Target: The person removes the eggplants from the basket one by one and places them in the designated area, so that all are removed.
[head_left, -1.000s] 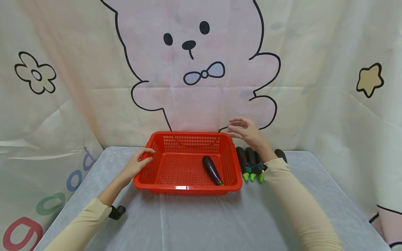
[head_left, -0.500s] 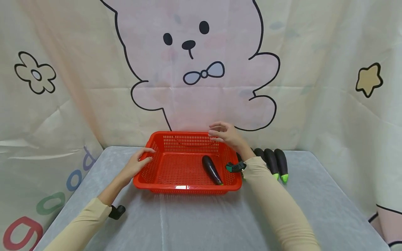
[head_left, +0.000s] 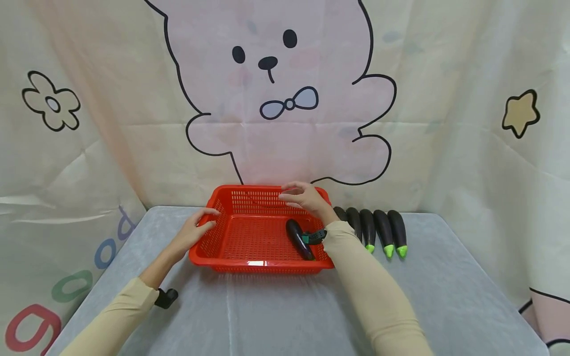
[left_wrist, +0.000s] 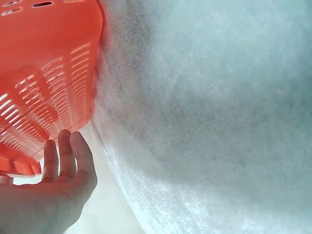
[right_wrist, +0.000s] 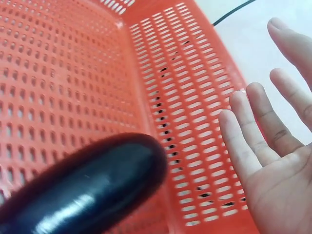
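Observation:
A red plastic basket (head_left: 262,264) with slotted walls stands on the table, and one dark purple eggplant (head_left: 299,239) lies in its right part. My left hand (head_left: 190,232) is at the basket's left rim, its fingers fairly straight along the wall; contact is unclear. Over the basket's right rear part hovers my right hand (head_left: 307,199), fingers spread and holding nothing. In the right wrist view that eggplant (right_wrist: 87,187) fills the lower left, apart from the right hand (right_wrist: 273,146).
To the basket's right, several eggplants (head_left: 384,232) lie side by side on the grey tablecloth (head_left: 267,316), some partly behind the right forearm. A printed cloth backdrop (head_left: 285,148) hangs close behind the table.
My right hand has moved left, from above the basket's right rear corner to over its inside, uncovering more eggplants on the table. My left hand has stayed in place.

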`<state>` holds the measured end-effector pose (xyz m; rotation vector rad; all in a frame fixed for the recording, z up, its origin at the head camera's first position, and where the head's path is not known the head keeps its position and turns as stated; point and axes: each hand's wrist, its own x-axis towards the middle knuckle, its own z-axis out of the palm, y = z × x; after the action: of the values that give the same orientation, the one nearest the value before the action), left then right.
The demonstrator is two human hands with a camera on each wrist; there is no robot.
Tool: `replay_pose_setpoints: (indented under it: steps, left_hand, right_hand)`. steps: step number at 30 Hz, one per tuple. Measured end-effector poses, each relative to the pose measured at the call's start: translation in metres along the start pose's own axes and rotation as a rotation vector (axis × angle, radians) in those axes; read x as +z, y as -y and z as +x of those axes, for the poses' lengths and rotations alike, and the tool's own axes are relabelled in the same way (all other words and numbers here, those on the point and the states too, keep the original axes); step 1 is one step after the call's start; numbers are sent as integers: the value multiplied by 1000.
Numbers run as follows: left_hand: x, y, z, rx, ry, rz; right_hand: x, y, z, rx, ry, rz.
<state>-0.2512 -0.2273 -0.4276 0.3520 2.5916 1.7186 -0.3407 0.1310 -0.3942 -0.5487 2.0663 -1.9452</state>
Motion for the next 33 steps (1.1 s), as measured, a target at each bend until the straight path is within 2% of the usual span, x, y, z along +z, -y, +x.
replay_pose_setpoints:
  steps: [9, 20, 27, 33]
  left_hand:
    - [0, 2, 1, 12, 5, -12]
    - [0, 3, 1, 14, 6, 1]
    - [-2, 6, 3, 16, 6, 0]
    - [-3, 6, 4, 12, 22, 1]
  right_hand:
    - [9, -13, -4, 98, -35, -82]
    - [18, -24, -13, 163, -95, -276]
    - [20, -30, -14, 172, -124, -320]
    - [21, -30, -17, 254, -140, -368]
